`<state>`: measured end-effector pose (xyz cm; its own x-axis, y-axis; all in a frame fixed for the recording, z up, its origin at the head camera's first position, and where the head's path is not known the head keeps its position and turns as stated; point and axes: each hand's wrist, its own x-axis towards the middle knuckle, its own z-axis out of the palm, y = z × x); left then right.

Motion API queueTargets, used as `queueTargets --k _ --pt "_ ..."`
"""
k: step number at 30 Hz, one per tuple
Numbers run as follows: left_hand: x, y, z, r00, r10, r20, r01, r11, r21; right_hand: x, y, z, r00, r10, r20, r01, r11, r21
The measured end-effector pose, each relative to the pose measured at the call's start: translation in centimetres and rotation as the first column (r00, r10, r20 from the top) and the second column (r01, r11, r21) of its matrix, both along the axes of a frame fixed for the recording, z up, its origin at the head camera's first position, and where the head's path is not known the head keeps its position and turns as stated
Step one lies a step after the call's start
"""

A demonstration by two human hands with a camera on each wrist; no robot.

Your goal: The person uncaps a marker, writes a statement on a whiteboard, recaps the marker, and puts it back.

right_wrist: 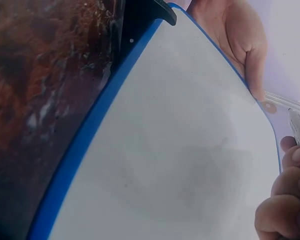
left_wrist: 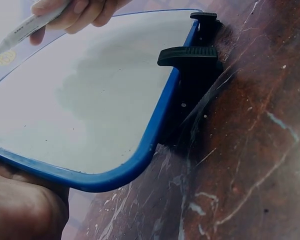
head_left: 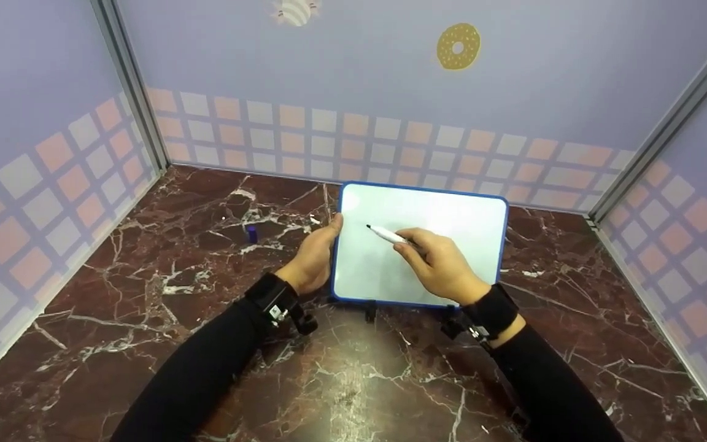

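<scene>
A small whiteboard (head_left: 427,212) with a blue frame leans back in a black stand, whose front hook (left_wrist: 190,54) catches the lower edge. My left hand (head_left: 315,258) holds the board's left side, thumb along the frame and the other fingers hidden behind it. Between thumb and fingers, my right hand (head_left: 442,264) pinches a white marker (head_left: 385,234), uncapped, with its dark tip pointing up and left. That tip overlaps the upper left part of the board in the head view. No clear writing shows on the white surface.
A small blue cap (head_left: 251,234) rests on the dark red marbled table (head_left: 206,344), left of the board. Patterned wall panels (head_left: 304,147) close off the back and both sides, and the board stands close to the back one. Black straps with small cameras circle both wrists.
</scene>
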<state>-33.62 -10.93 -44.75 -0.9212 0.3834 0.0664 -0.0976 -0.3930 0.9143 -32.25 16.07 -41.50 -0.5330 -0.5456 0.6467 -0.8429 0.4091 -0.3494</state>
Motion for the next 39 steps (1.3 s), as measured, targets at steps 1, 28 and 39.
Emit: queueTargets --k 1,28,39 --pt "0.0 0.0 0.0 1.0 -0.002 -0.001 0.002 1.0 0.002 0.0 -0.1 0.0 1.0 0.001 0.002 -0.001 1.0 -0.001" --pt "-0.2 -1.1 2.8 0.926 0.246 -0.285 -0.327 0.9 -0.287 -0.3 -2.0 0.5 0.999 0.033 0.003 -0.033 0.999 0.001" --pt "1.1 -2.5 6.6 0.508 0.117 -0.853 -0.664 0.685 -0.301 -0.1 -1.9 0.6 0.999 0.043 0.001 -0.043 0.999 -0.009"
